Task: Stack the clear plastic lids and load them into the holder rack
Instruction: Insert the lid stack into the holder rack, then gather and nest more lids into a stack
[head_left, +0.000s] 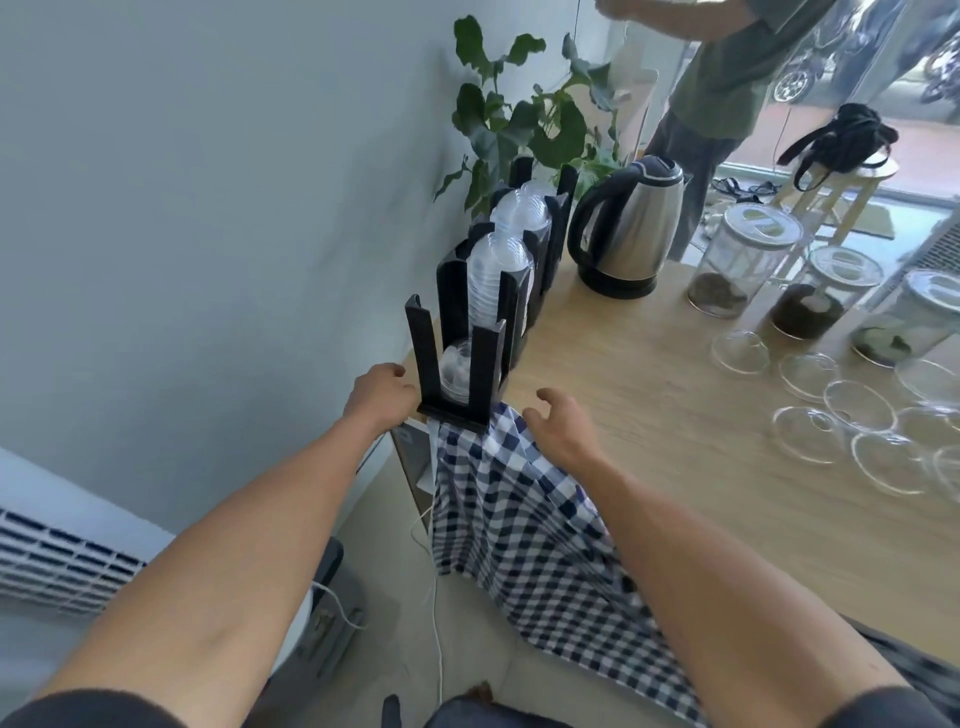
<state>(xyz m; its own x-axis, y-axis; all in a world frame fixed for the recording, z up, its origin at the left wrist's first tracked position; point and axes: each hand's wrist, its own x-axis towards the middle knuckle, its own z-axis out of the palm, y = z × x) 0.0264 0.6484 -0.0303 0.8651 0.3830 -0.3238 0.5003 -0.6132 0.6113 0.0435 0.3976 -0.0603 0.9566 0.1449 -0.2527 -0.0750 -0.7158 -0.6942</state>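
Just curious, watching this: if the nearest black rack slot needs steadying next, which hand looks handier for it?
Probably the left hand: it sits right against the holder rack at its base. The right hand hovers open over the checked cloth, apart from the rack.

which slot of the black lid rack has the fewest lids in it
The nearest slot, beside the left hand: it holds only a low stack near its base, while the two farther slots are filled almost to the top.
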